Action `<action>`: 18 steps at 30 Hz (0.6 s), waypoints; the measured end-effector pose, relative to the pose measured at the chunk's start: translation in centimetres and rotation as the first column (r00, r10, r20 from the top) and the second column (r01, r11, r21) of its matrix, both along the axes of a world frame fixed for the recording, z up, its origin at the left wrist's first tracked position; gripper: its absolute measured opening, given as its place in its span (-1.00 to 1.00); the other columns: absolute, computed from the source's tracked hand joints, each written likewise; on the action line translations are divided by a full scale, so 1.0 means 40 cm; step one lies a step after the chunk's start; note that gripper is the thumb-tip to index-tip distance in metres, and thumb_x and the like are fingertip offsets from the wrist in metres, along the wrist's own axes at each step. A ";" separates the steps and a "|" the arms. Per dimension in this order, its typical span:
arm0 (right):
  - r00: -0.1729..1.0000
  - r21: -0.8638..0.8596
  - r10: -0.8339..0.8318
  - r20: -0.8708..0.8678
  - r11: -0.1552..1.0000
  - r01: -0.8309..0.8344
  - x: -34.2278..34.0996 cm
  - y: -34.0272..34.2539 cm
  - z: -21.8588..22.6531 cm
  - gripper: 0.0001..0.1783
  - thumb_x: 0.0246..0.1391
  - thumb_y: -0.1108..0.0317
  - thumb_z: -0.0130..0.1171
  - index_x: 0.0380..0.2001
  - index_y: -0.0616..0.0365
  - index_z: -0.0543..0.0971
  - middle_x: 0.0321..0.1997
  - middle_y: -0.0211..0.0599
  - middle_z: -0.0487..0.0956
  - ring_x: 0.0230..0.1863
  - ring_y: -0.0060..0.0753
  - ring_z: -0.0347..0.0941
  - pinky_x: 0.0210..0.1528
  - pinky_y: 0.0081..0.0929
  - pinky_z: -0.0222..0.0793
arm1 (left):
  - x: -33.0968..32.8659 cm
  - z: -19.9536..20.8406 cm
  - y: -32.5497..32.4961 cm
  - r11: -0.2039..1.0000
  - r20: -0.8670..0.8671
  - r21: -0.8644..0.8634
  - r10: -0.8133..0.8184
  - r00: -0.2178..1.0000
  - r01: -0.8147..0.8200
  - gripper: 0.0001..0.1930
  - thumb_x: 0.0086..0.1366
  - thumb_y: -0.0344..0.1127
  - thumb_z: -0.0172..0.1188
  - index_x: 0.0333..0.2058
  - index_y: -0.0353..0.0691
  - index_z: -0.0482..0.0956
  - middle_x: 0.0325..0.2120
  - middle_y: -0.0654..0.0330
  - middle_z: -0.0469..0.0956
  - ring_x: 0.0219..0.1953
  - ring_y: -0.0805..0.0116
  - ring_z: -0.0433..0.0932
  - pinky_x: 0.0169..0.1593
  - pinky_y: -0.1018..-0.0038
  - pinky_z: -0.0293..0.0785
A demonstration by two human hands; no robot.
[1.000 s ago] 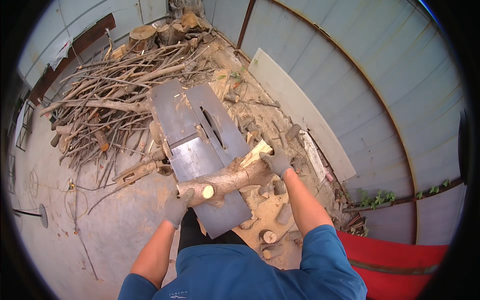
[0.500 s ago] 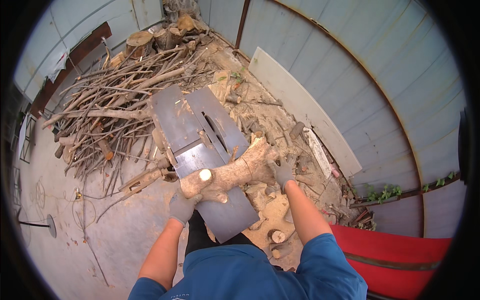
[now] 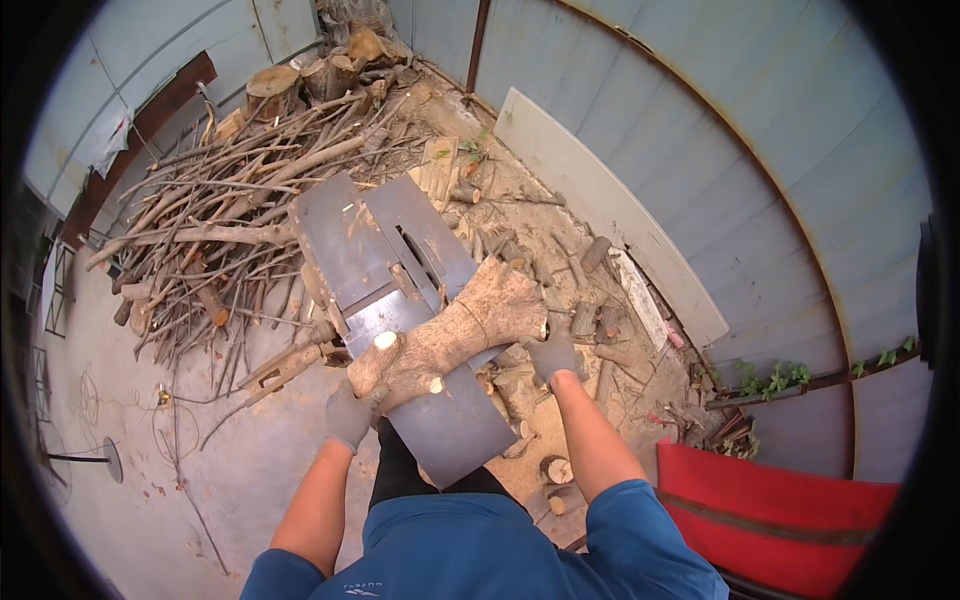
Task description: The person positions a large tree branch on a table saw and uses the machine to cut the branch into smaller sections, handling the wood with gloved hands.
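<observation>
A thick, knobby log (image 3: 450,335) with pale cut branch stubs lies across a dark metal saw table (image 3: 455,425). My left hand (image 3: 350,412), in a grey glove, grips the log's left end from the side. At the other end my right hand (image 3: 553,354), gloved too, is closed on the log's wider, forked part near its lower corner. Beyond the log, a dark round saw blade (image 3: 422,252) stands in a long slot of the table. The log covers the near part of that slot.
Left of the table lies a big heap of cut branches (image 3: 230,215), with log rounds (image 3: 272,88) behind. Wood chunks and sawdust (image 3: 540,420) cover the ground at right. A white board (image 3: 610,200) leans on the metal wall. Red sheeting (image 3: 770,510) is at lower right.
The log has rolled between my hands, so its cut stubs face differently. Its right end has swung away from me and a little left, and my right hand has shifted slightly left.
</observation>
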State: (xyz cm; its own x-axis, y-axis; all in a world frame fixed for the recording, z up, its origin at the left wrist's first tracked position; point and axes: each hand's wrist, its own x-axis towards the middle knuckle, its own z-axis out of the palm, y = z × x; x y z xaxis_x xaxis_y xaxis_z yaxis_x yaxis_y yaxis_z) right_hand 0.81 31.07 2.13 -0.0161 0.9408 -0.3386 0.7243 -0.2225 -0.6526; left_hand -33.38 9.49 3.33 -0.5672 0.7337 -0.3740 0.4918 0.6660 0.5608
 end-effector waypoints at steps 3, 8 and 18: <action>1.000 0.004 0.001 -0.013 1.000 -0.001 -0.027 -0.012 0.034 0.06 0.06 0.17 0.49 0.53 0.24 0.18 0.48 0.15 0.37 0.48 0.12 0.32 0.49 -0.23 0.26 | -0.030 -0.012 0.006 0.999 0.045 -0.010 -0.040 0.998 0.040 -0.15 0.14 0.16 0.52 0.14 -0.47 0.46 -0.11 -0.28 0.67 -0.01 -0.25 0.66 0.04 0.07 0.58; 0.998 0.166 0.025 0.050 0.986 -0.033 -0.008 -0.002 -0.013 0.04 0.11 0.05 0.49 0.54 0.12 0.20 0.50 0.17 0.33 0.51 0.14 0.25 0.51 -0.18 0.20 | 0.015 -0.009 0.001 0.963 -0.151 0.193 -0.162 0.975 0.189 0.25 -0.03 -0.08 0.65 0.50 -0.40 0.03 0.14 -0.26 0.59 0.15 -0.20 0.61 0.21 0.14 0.54; 0.975 0.065 0.156 0.156 0.984 -0.168 -0.040 0.047 0.031 -0.06 0.17 -0.04 0.41 0.53 -0.03 0.28 0.46 0.14 0.40 0.48 0.14 0.31 0.48 -0.13 0.25 | -0.013 -0.013 0.027 0.995 -0.013 0.055 -0.081 0.997 0.081 0.24 -0.05 -0.17 0.63 0.50 -0.40 0.03 0.19 -0.27 0.55 0.21 -0.18 0.56 0.22 0.12 0.51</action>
